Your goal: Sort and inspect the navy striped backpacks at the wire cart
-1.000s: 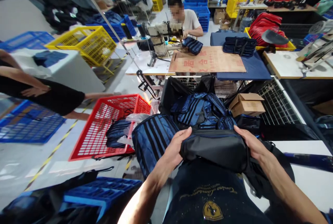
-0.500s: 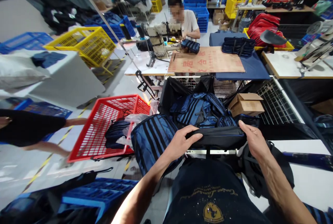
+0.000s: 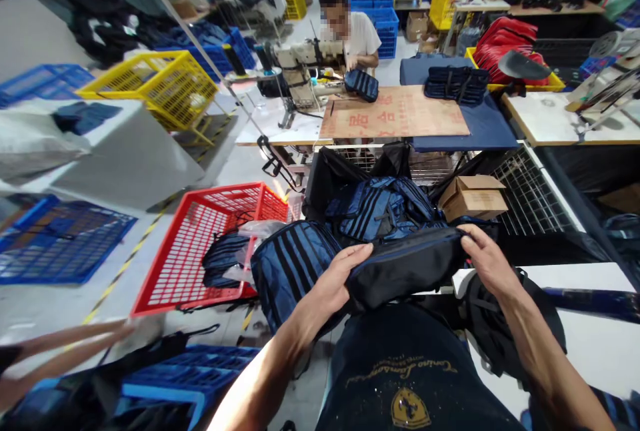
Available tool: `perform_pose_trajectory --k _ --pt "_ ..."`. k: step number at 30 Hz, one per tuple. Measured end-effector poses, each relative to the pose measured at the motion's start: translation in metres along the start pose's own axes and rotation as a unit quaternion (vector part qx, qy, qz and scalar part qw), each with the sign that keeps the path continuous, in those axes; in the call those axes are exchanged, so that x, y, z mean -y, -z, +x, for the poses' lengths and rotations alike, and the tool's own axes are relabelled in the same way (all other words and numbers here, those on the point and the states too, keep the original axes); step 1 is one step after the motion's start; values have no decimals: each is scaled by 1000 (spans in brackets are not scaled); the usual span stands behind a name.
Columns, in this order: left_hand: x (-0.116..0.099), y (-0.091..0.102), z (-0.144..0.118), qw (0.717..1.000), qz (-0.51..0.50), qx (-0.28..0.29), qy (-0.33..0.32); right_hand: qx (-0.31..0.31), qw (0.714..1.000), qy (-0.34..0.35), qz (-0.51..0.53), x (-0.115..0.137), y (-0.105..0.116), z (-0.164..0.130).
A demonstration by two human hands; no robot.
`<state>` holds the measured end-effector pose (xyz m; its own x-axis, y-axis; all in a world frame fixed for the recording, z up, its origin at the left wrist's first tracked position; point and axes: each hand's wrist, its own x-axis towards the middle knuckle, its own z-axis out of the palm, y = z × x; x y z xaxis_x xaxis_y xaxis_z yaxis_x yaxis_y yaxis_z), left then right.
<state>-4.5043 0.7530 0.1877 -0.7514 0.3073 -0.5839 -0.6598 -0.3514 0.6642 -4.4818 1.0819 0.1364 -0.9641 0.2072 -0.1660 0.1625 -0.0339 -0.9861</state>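
Between my hands I hold a black fabric bag piece with a dark blue zip or piping line along its upper edge. My left hand grips its left end, thumb on top. At its right end, my right hand pinches the upper corner. Just beyond it, blue bags with black stripes are heaped in a black-lined bin. A larger blue striped bag hangs beside my left hand. Below my right forearm rests a round black item.
To the left stands a red basket with dark bags inside. A cardboard box sits at the bin's right. Across the bin, a co-worker sews at a machine. Blue crates stand at lower left, where someone's legs show.
The black piece has tilted so more of its broad face shows, and my left hand has shifted down and left on it. At left, the passer-by has moved toward the lower edge.
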Motion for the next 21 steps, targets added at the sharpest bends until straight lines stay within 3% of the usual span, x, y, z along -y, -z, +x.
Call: perform_pose_trajectory --k 4,7,11,15,18,21 --pt "-22 7 6 999 17 1 -44 -13 999 38 -21 -3 -15 10" --pt "-40 21 13 995 58 5 -81 -16 999 29 6 3 -29 6" --pt "-58 45 27 988 80 -5 -131 80 992 -26 97 20 -44 -12" --pt "-56 58 35 984 74 -24 -161 125 984 -49 119 32 -47 -14" --pt "-48 61 37 984 62 -39 -160 110 985 -51 122 30 -48 -5" --pt "-42 64 40 987 53 -50 -142 93 973 -95 188 27 -56 -4"
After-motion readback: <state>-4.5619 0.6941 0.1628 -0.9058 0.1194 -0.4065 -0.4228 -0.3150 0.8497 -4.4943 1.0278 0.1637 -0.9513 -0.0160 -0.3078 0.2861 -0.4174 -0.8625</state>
